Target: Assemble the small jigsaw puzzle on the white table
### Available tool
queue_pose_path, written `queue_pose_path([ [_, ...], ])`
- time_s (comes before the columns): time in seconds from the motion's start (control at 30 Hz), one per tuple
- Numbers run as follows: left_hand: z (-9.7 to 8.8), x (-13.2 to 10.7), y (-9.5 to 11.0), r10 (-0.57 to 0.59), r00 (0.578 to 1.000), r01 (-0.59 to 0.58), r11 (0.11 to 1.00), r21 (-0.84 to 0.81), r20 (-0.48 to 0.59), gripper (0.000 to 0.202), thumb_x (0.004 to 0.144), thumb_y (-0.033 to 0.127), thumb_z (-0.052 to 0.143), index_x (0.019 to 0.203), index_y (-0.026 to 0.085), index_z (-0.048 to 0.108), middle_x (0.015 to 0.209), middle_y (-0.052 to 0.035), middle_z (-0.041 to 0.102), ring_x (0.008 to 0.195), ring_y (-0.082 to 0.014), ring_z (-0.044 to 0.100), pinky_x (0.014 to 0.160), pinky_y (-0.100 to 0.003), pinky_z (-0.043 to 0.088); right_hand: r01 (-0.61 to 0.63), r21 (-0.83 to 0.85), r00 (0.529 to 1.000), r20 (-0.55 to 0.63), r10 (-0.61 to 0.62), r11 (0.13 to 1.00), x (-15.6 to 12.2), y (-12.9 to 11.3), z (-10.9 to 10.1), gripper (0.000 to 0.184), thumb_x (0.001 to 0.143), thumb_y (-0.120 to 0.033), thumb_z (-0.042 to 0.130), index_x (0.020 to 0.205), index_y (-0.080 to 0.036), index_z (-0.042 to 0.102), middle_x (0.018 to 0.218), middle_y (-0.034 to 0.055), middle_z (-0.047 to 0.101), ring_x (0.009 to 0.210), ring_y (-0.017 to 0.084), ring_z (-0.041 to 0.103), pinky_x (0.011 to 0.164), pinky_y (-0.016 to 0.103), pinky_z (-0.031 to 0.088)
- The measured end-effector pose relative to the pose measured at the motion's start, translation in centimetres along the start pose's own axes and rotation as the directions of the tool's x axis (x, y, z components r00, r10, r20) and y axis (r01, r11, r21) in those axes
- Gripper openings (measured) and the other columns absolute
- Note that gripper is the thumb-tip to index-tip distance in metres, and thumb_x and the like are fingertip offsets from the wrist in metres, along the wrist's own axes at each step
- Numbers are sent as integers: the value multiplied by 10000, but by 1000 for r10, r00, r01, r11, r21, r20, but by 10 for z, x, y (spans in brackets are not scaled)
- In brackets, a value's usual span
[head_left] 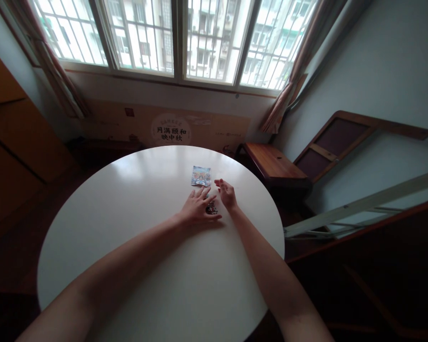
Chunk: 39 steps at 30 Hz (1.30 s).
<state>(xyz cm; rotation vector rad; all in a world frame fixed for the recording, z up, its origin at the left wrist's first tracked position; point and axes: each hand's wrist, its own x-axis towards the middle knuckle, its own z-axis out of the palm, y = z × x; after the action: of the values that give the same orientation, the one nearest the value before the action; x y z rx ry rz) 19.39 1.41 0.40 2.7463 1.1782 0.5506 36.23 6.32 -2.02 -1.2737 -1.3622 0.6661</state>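
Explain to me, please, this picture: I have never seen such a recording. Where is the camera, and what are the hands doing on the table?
There is no machine here: these are a person's two bare hands. The camera is worn on the head, so it looks forward and down, over the arms, with a window behind. On the round white table lies a colourful flat square, perhaps a packet. Nearer to the person is a small dark patterned item, too small to identify. The left hand spreads its fingers over it; the right hand is beside it, fingers loosely bent. I cannot see anything clearly held.
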Motion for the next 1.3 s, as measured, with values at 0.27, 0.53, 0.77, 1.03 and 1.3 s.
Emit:
queue_pose_path([
  [0.27, 4, 4, -6, 111, 994, -112, 993, -44, -21, 417, 898, 477, 455, 1210, 234, 589, 1340, -91, 510, 1269, -319, 409, 1071, -493, 298, 9, -10, 1000, 5, -9, 1000, -1, -1, 2, 700, 822, -727, 324, 986, -147, 680, 1041, 130, 698, 941, 242, 652, 806, 374, 503],
  [0.53, -11, -6, -7, 213, 977, -212, 977, -34, 16, 582, 854, 596, 473, 1327, 258, 497, 1453, -91, 410, 1332, -333, 353, 1090, -511, 249, 21, -10, 1000, 5, -20, 1000, -3, -6, 3, 714, 809, -743, 329, 958, -148, 694, 1009, 132, 708, 928, 256, 659, 825, 398, 503],
  [0.77, -12, -5, -1, 335, 942, -334, 941, -63, 3, 353, 940, 371, 432, 1232, 241, 582, 1304, -77, 569, 1189, -244, 520, 1042, -408, 343, 12, -23, 1000, 2, -12, 1000, -2, -2, 2, 701, 809, -738, 337, 962, -154, 692, 1012, 123, 708, 940, 252, 657, 821, 386, 504],
  [1.03, -23, -21, -22, 323, 946, -324, 943, -74, -22, 317, 968, 294, 372, 1107, 220, 647, 1239, -56, 622, 1151, -208, 558, 1035, -374, 364, 40, -29, 999, 5, -40, 999, -2, -2, 3, 676, 822, -716, 350, 945, -148, 695, 985, 124, 713, 910, 249, 661, 813, 389, 503],
  [1.3, -26, -43, -35, -36, 999, 37, 998, 45, -7, 756, 804, 655, 496, 1388, 181, 420, 1489, -160, 329, 1378, -378, 253, 1115, -522, 211, 88, -98, 996, 25, -86, 991, -6, -11, 3, 665, 838, -703, 346, 926, -150, 705, 977, 125, 714, 926, 250, 656, 829, 374, 491],
])
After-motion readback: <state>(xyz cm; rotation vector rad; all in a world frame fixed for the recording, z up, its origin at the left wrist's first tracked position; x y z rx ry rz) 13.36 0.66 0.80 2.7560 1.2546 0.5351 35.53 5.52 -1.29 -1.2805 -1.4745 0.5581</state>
